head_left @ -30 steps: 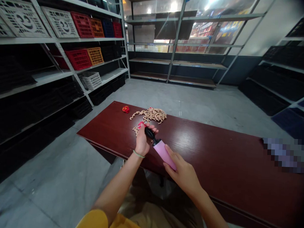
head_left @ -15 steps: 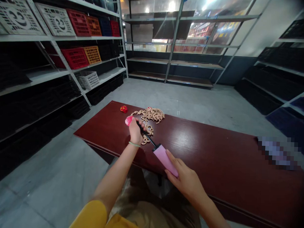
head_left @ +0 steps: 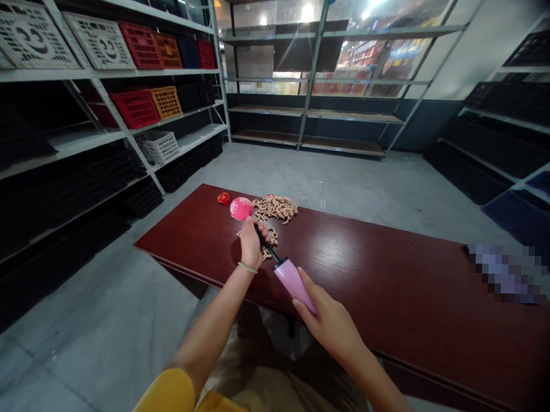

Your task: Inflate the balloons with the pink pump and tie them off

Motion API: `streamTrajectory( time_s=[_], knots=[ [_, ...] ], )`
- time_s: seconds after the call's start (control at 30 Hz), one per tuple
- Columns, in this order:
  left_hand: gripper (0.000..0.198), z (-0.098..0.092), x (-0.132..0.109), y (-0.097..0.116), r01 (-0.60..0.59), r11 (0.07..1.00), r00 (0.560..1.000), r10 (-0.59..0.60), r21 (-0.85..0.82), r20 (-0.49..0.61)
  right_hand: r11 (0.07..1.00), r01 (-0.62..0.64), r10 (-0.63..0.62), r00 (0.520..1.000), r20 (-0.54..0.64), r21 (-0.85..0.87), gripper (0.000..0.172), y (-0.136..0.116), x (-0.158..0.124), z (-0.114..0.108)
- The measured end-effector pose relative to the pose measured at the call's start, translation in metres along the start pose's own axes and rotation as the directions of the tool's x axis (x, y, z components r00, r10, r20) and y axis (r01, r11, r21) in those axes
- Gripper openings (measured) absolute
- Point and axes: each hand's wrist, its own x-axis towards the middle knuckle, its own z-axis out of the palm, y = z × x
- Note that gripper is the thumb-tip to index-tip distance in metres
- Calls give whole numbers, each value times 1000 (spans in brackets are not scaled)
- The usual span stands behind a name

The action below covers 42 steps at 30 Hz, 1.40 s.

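Note:
A small, partly inflated pink balloon (head_left: 241,208) with white markings stands out just beyond my left hand (head_left: 252,246). That hand is closed around the black end of a hand balloon pump (head_left: 294,285); its fingers hide the balloon's neck. My right hand (head_left: 329,316) grips the pump's lilac barrel from the right. Between the two hands a short black rod shows. Behind my left hand lies a heap of tan, rope-like twisted strands (head_left: 277,208), part of which trails toward me. A crumpled red and yellow item (head_left: 223,198) rests left of the balloon.
All this is over a dark red-brown table (head_left: 367,263). At its right end lies a pixelated purple-grey object (head_left: 502,274). Shelving with white, red and orange crates (head_left: 134,107) lines the left, a metal rack (head_left: 308,111) stands at the back, and dark shelves are on the right.
The balloon has swelled noticeably. My left hand has shifted slightly right and the pump barrel slightly left and up, so the hands are closer and less of the rod shows.

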Motion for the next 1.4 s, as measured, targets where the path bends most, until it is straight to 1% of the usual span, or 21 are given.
streamTrajectory(
  time_s=[0.1, 0.2, 0.27, 0.33, 0.43, 0.5, 0.6, 0.7, 0.8, 0.9, 1.0, 1.1, 1.13, 1.2, 1.3, 1.4],
  knots=[
    [21, 1, -11, -9, 24, 999, 998, -26, 39, 63, 1000, 3, -3, 1000, -26, 20, 62, -8, 15, 3],
    [19, -1, -12, -10, 31, 996, 997, -37, 89, 67, 999, 21, -20, 999, -32, 41, 63, -10, 21, 4],
    [17, -3, -5, -5, 42, 995, 999, -45, 92, 27, 999, 39, -38, 999, -18, 38, 63, -8, 18, 4],
    [15, -8, 7, 4, 43, 997, 999, -41, 70, -26, 999, 47, -47, 999, 7, 21, 64, -5, 10, 1],
    [14, -17, 28, 19, 6, 997, 997, -1, 74, -76, 999, 34, -35, 998, 47, 16, 64, 4, -8, -5],
    [14, -22, 38, 27, -15, 996, 996, 22, 87, -82, 999, 24, -26, 998, 57, 31, 63, 10, -19, -7],
    [13, -25, 43, 31, -39, 993, 996, 48, 115, -74, 999, 6, -8, 998, 57, 38, 63, 18, -27, -8],
    [13, -25, 40, 27, -70, 990, 994, 78, 121, -71, 1000, -8, 6, 999, 51, 24, 62, 20, -25, -8],
    [15, -22, 31, 20, -66, 993, 995, 73, 101, -72, 1000, 6, -7, 999, 52, 26, 61, 14, -15, -9],
    [14, -16, 16, 9, -28, 995, 998, 33, 93, -54, 1000, 11, -12, 999, 37, 23, 61, 2, -1, -8],
    [16, -8, -1, -4, 27, 997, 1000, -26, 75, -17, 999, 17, -16, 1000, -16, 31, 62, -9, 14, 0],
    [19, -1, -7, -9, 66, 997, 997, -67, 32, 41, 999, 15, -13, 999, -46, 45, 63, -14, 22, 8],
    [19, 0, -5, -8, 72, 997, 996, -73, 20, 43, 999, 14, -12, 999, -46, 47, 63, -14, 21, 9],
    [18, -1, 4, -3, 64, 998, 998, -65, 11, 15, 999, 15, -13, 1000, -29, 51, 64, -12, 16, 8],
    [17, -6, 23, 14, 12, 999, 998, -10, 33, -56, 998, 3, -4, 1000, 17, 59, 64, -3, 2, 3],
    [17, -12, 38, 32, -11, 999, 996, 15, 37, -86, 996, -10, 6, 999, 41, 84, 62, 8, -11, -1]
  ],
)
